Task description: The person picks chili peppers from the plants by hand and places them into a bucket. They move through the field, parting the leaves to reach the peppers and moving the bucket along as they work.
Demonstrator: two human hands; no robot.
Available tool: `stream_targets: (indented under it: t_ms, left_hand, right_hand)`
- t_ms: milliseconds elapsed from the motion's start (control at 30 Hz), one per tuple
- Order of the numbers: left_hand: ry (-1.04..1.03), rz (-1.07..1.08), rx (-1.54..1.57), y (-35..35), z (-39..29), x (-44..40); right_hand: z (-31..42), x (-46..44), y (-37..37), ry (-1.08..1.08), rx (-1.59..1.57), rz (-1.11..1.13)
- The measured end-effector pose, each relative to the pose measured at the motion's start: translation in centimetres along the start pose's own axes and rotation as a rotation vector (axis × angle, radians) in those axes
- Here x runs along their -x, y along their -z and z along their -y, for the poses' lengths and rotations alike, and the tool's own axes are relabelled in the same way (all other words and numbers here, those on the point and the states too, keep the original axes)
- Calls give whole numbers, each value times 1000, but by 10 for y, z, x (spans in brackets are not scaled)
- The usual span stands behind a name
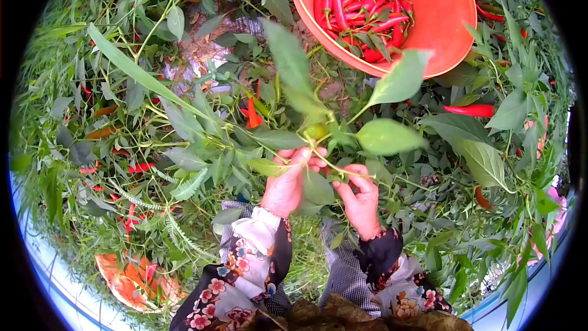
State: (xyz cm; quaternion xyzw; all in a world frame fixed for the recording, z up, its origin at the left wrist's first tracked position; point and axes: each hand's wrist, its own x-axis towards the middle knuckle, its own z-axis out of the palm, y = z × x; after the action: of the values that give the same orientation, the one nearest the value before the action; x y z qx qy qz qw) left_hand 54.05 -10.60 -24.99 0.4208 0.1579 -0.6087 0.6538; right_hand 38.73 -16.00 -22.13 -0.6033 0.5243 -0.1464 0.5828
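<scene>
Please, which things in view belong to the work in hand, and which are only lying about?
Seemingly in use:
leafy branch, pinched by the left hand; right hand close by
orange bucket holding red peppers

Seemingly just lying about:
orange item at lower left, too unclear to name
pale ground patches, perhaps sheeting

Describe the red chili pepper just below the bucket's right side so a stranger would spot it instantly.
Find the big orange-red bucket at the top. Just below its right side, a bright red chili pepper shows nearly level among green leaves. It sits alone, unlike the chilies piled inside the bucket.
</scene>
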Motion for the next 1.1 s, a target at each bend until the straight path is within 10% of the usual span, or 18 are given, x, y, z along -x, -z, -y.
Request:
stream_targets:
  t_ms: [233, 367, 500, 633, 700, 933, 1100]
  left_hand:
    - [42, -24, 144, -1, 1, 6]
    - [55, 26, 197, 3, 2, 11]
    - [95, 54, 232, 7, 2, 18]
    - [93, -10, 199, 11, -9, 21]
    - [92, 21, 192, 18, -1, 21]
    - [130, 255, 86, 44, -6, 30]
    - [262, 146, -54, 81, -11, 73]
  right_hand:
    - [48, 17, 8, -59, 151, 36]
    - [74, 27, 13, -535, -272, 47]
    - [93, 10, 41, -902, -299, 625]
    - [100, 17, 71, -681, 8, 1039]
    - [120, 37, 82, -730, -23, 712]
    - [186, -90, 72, 748, -213, -383]
    - [174, -167, 60, 898, 755, -423]
